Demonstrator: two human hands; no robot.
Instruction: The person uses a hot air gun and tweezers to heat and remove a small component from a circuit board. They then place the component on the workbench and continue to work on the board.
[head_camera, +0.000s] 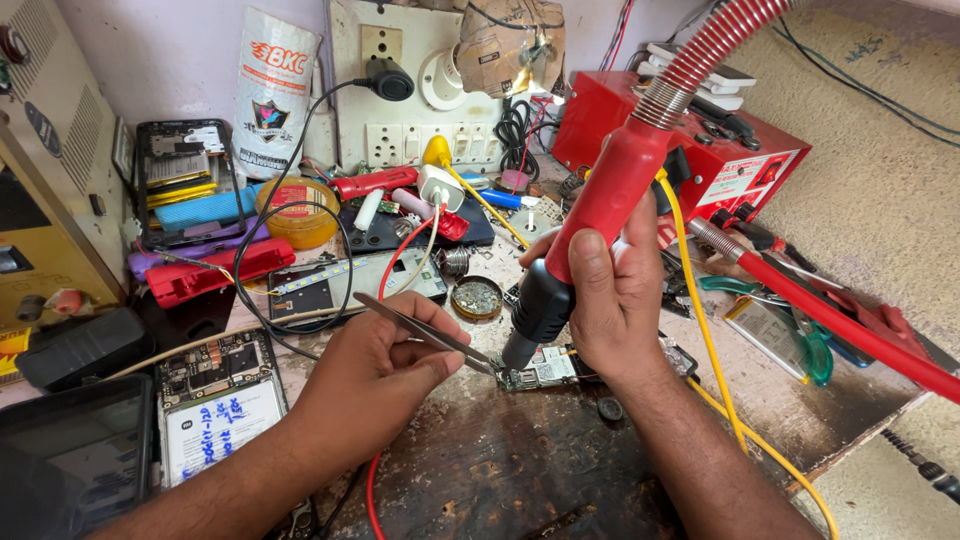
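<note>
My right hand (612, 300) grips a red hot-air gun (600, 200) by its handle, black nozzle (532, 318) pointing down at a small circuit board (545, 368) on the dark worn bench. My left hand (375, 375) pinches metal tweezers (425, 330), whose tips reach the board's left edge beside the nozzle. A red ribbed hose (715, 40) runs up from the gun out of the top of the view.
An opened phone with its battery exposed (215, 400) lies at the left, next to a dark tablet (75, 440). A red station box (700, 140) stands at the back right. Wall sockets (420, 140), a yellow cable (705, 330), a round tin (477, 297), green-handled pliers (800, 340) and loose parts crowd the back.
</note>
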